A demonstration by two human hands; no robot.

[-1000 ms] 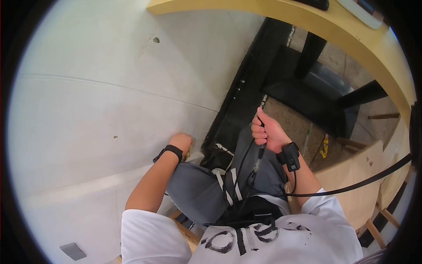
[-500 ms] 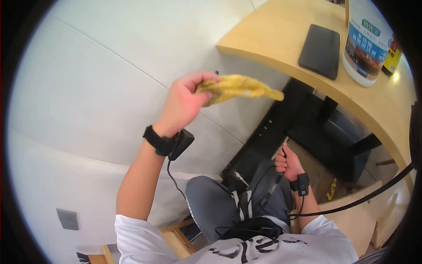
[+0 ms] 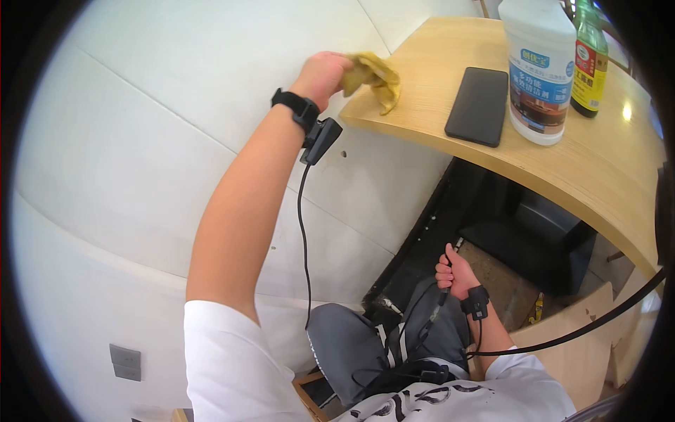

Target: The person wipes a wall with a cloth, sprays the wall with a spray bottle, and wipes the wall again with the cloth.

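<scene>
Stretched out to the upper left, my left hand (image 3: 325,79) is closed on a crumpled yellow cloth (image 3: 378,79). The cloth hangs over the left end of the wooden table (image 3: 429,53), against or close to the white wall (image 3: 211,77). Low over my lap, my right hand (image 3: 457,274) is in a fist around a thin black cable (image 3: 441,301) that runs down towards my waist. Each wrist wears a black strap with a small box and a wire.
On the table lie a black phone (image 3: 478,107), a large white cleaner bottle (image 3: 540,77) and a green bottle with a yellow label (image 3: 589,70). A thick black cable (image 3: 590,320) crosses at the right. The wall has a grey socket (image 3: 125,361).
My left hand has moved up and away with the cloth, from in front of the wall to the table's left end. My view has shifted slightly; the right hand stays over my lap.
</scene>
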